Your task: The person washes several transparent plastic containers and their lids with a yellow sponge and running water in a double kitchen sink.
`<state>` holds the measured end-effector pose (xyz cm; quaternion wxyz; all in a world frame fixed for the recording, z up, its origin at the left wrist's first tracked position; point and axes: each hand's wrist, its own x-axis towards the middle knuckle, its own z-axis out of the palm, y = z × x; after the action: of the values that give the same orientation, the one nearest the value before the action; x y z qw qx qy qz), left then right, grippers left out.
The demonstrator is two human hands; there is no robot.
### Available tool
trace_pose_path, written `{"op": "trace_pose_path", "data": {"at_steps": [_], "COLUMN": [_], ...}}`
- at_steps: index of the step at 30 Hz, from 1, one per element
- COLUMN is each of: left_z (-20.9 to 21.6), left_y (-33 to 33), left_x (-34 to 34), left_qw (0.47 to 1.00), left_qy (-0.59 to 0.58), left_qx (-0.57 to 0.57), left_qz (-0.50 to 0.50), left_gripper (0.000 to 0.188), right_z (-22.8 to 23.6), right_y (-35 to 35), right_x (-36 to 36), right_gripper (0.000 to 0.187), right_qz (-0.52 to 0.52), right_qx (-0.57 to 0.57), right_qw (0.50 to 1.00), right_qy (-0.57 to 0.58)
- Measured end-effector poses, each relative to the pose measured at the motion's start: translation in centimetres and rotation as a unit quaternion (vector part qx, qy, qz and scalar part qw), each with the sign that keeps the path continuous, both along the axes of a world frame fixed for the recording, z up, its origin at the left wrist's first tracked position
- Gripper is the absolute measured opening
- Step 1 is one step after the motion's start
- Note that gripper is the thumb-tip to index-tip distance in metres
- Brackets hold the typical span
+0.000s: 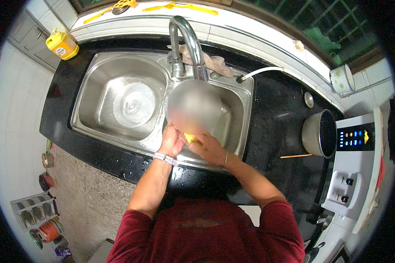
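Note:
Both of my hands are together over the front rim of the double steel sink, by its right basin. A yellow sponge is pinched in the fingers of my right hand. Close against it, my left hand, with a pale watch strap at the wrist, is closed on something. A round blurred patch hides that thing and some of my fingertips. Above the patch arches the chrome tap. A round, pale, shiny shape shows at the bottom of the left basin; I cannot tell what it is.
A yellow jug stands at the counter's left end. A crumpled cloth lies behind the tap. To the right are a metal pot, a wooden stick and a white water dispenser. Yellow utensils lie on the sill.

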<state>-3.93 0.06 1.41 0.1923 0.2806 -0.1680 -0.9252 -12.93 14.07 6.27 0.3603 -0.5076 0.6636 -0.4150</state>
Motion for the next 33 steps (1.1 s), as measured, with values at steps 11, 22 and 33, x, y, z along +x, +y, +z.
{"op": "trace_pose_path", "data": {"at_steps": [11, 22, 33], "left_z": [4.5, 2.2, -1.2], "left_y": [1.8, 1.2, -2.8], "left_x": [0.5, 1.0, 2.7], "left_qw": [0.99, 0.993, 0.971], "left_qy": [0.109, 0.078, -0.21], "left_qx": [-0.045, -0.004, -0.109], "left_qz": [-0.082, -0.09, -0.034], "left_gripper": [0.051, 0.055, 0.027], "right_z": [-7.4, -13.4, -5.8], "right_y": [-2.8, -3.3, 3.1], "right_x": [-3.1, -6.7, -8.8], "right_gripper": [0.044, 0.041, 0.039], "right_qz": [-0.127, -0.135, -0.283], "right_qx": [-0.054, -0.016, 0.086], "right_qw": [0.97, 0.967, 0.82], "right_qy": [-0.202, -0.214, -0.49]}}
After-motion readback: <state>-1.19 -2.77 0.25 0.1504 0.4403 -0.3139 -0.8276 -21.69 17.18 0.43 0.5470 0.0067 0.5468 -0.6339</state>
